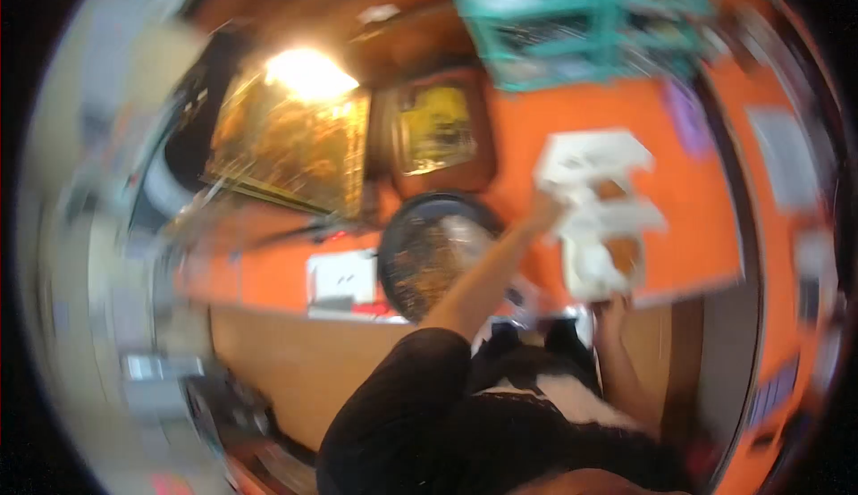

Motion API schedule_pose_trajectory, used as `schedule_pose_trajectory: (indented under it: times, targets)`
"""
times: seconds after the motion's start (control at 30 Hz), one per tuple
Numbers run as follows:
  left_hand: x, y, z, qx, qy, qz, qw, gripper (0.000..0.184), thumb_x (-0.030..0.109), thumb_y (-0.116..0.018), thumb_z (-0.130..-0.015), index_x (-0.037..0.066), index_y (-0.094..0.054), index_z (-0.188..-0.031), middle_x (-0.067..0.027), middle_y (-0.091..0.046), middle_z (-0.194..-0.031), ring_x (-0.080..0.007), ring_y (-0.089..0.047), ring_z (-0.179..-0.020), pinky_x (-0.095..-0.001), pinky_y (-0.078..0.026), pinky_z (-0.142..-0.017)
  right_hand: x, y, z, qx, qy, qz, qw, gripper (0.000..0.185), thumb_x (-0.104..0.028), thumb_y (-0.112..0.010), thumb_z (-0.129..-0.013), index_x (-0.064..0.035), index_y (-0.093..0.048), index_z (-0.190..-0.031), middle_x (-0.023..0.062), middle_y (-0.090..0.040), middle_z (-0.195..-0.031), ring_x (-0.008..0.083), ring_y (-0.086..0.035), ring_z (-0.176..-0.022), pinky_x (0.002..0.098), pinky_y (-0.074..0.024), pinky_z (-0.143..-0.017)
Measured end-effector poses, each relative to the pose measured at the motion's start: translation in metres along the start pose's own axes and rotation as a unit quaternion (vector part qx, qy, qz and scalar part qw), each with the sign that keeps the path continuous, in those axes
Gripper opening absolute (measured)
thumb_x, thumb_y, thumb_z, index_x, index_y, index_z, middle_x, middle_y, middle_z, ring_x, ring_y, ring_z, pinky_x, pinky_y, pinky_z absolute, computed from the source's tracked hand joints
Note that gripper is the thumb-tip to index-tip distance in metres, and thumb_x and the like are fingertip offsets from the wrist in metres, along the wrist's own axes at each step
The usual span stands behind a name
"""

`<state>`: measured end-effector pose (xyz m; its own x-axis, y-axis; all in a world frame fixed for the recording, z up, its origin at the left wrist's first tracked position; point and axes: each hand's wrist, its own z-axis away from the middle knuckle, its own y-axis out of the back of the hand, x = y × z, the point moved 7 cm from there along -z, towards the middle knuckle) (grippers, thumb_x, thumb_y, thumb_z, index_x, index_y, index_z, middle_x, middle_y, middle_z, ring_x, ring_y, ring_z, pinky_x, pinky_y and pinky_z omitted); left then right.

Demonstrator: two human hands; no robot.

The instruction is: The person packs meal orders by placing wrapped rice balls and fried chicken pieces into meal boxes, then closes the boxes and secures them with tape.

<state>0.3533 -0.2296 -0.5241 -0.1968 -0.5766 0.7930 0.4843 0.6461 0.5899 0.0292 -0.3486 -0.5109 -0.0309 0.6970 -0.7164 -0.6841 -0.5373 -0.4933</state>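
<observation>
On the right half of the orange table (688,236) lie white takeaway boxes, smeared by motion. The farther box (594,151) has its lid up and something brown inside. A nearer white box (585,267) holds brown food on its right side. My left hand (547,213) reaches to the left edge of the farther box, its fingers blurred. At the front edge of the nearer box is my right hand (612,312), touching it from below, its fingers unclear. Left of the boxes, partly behind my left forearm, sits a round black bowl (389,267) of brown food.
Teal baskets (536,26) stand at the back. A bright lamp shines over a gold-framed tray (290,142) at the back left, beside a brown tray with a yellow packet (438,129). A white box (342,276) lies near the front edge. A purple item (686,118) is at the right.
</observation>
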Motion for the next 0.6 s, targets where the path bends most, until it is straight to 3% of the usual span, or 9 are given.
schedule_pose_trajectory:
  times: [0.07, 0.1, 0.2, 0.27, 0.3, 0.4, 0.47, 0.5, 0.6]
  targets:
    - [0.021, 0.016, 0.016, -0.036, -0.029, -0.107, 0.993, 0.08, 0.042, -0.076, -0.081, -0.002, -0.041, -0.138, -0.0296, -0.064, -0.117, -0.0435, -0.063, -0.108, -0.0503, -0.051, -0.093, -0.021, -0.006, 0.032, 0.063, -0.036, 0.033, 0.997, 0.051, -0.022, -0.063, -0.095, -0.0081, -0.043, -0.139, 0.0087, -0.055, -0.122, 0.0222, -0.061, -0.106, 0.0344, -0.0508, -0.085]
    - [0.005, -0.001, 0.009, -0.054, -0.013, 0.049, 0.997, 0.087, 0.04, -0.074, -0.083, -0.002, -0.033, -0.147, -0.0296, -0.062, -0.125, -0.0377, -0.06, -0.118, -0.0497, -0.049, -0.097, -0.033, -0.011, 0.048, 0.093, -0.055, 0.048, 0.993, 0.057, -0.027, -0.062, -0.097, -0.0086, -0.037, -0.146, 0.0113, -0.051, -0.132, 0.0236, -0.059, -0.112, 0.0366, -0.049, -0.091]
    - [0.066, 0.075, 0.07, -0.066, -0.09, 0.061, 0.992, 0.044, 0.031, -0.058, -0.097, -0.001, -0.061, -0.127, -0.0153, -0.069, -0.116, -0.0284, -0.067, -0.101, -0.0443, -0.053, -0.091, -0.059, -0.007, 0.06, 0.051, 0.063, 0.17, 0.982, 0.05, -0.027, -0.06, -0.099, -0.0096, -0.04, -0.141, 0.009, -0.056, -0.121, 0.0214, -0.059, -0.103, 0.035, -0.0464, -0.089]
    - [0.098, 0.179, 0.141, 0.116, -0.051, 0.257, 0.958, 0.028, 0.02, -0.058, -0.096, -0.001, -0.069, -0.113, -0.0108, -0.069, -0.112, -0.0221, -0.067, -0.093, -0.0383, -0.056, -0.082, -0.065, -0.008, 0.061, 0.025, 0.103, 0.19, 0.976, 0.04, -0.025, -0.059, -0.1, -0.0086, -0.044, -0.134, 0.007, -0.057, -0.114, 0.0185, -0.058, -0.097, 0.0319, -0.046, -0.085]
    - [0.111, 0.24, 0.176, 0.232, -0.129, 0.309, 0.913, 0.026, 0.004, -0.056, -0.096, -0.001, -0.064, -0.12, -0.0116, -0.067, -0.11, -0.019, -0.069, -0.091, -0.0304, -0.057, -0.073, -0.068, -0.012, 0.057, 0.009, 0.128, 0.204, 0.97, 0.031, -0.023, -0.057, -0.1, -0.0077, -0.048, -0.126, 0.005, -0.057, -0.107, 0.0156, -0.056, -0.092, 0.0289, -0.0456, -0.082]
    - [0.103, 0.416, 0.301, 0.511, -0.172, 0.415, 0.733, 0.015, 0.001, -0.056, -0.094, 0.002, -0.058, -0.108, -0.0106, -0.063, -0.096, -0.0171, -0.066, -0.079, -0.0285, -0.054, -0.06, -0.097, -0.083, 0.065, -0.044, 0.243, 0.186, 0.951, 0.015, -0.014, -0.055, -0.099, -0.0063, -0.052, -0.112, 0.0021, -0.054, -0.096, 0.0111, -0.05, -0.083, 0.0244, -0.0437, -0.073]
    - [0.129, 0.529, 0.38, 0.648, -0.268, 0.244, 0.67, 0.009, 0.003, -0.054, -0.096, 0.003, -0.057, -0.104, -0.0077, -0.059, -0.092, -0.0136, -0.057, -0.069, -0.028, -0.051, -0.066, -0.107, -0.154, 0.089, -0.035, 0.301, 0.157, 0.94, 0.01, -0.011, -0.055, -0.098, -0.0062, -0.052, -0.107, 0.002, -0.052, -0.093, 0.0109, -0.049, -0.081, 0.0252, -0.0423, -0.068]
    - [0.145, 0.576, 0.41, 0.692, -0.264, 0.085, 0.667, 0.011, 0.004, -0.053, -0.097, 0.001, -0.06, -0.106, -0.0087, -0.063, -0.099, -0.0155, -0.062, -0.08, -0.0294, -0.052, -0.077, -0.104, -0.193, 0.1, -0.052, 0.332, 0.151, 0.93, 0.011, -0.011, -0.056, -0.098, -0.0058, -0.052, -0.107, 0.0021, -0.052, -0.092, 0.0107, -0.049, -0.08, 0.0255, -0.0425, -0.067]
    - [0.226, 0.669, 0.431, 0.611, -0.384, -0.142, 0.678, 0.021, 0.004, -0.056, -0.092, 0.001, -0.066, -0.11, -0.0125, -0.066, -0.109, -0.0254, -0.063, -0.1, -0.0349, -0.049, -0.091, -0.076, -0.297, 0.124, -0.187, 0.356, 0.14, 0.905, 0.015, -0.006, -0.058, -0.094, -0.0046, -0.052, -0.108, 0.0036, -0.054, -0.092, 0.012, -0.052, -0.08, 0.0265, -0.0457, -0.07]
